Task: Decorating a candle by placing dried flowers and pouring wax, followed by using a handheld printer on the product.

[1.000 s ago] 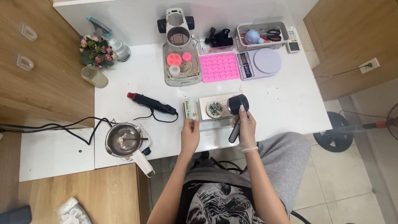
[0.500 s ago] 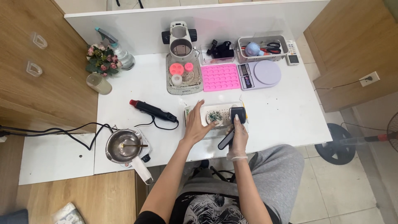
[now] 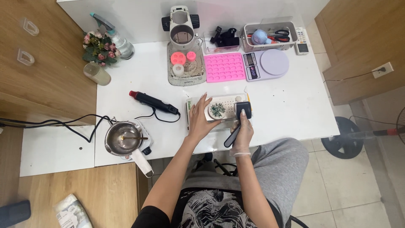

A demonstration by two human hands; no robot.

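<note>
White desk (image 3: 295, 105), midway: a small tray (image 3: 228, 110) is steadied by the left hand (image 3: 201, 120), fingers spread flat. A dark brush (image 3: 238, 122) is gripped by the right hand (image 3: 242, 135). Tray probably light, stiff plastic, best held at its edges.

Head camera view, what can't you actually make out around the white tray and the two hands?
- Head view: the near left part of the white tray is covered by the left hand.
- Head view: the green-speckled round piece is too small to identify.
- Head view: the black tool has its handle wrapped by the right hand; its underside faces away.
- Head view: the metal pot holds something too small to name.
</note>
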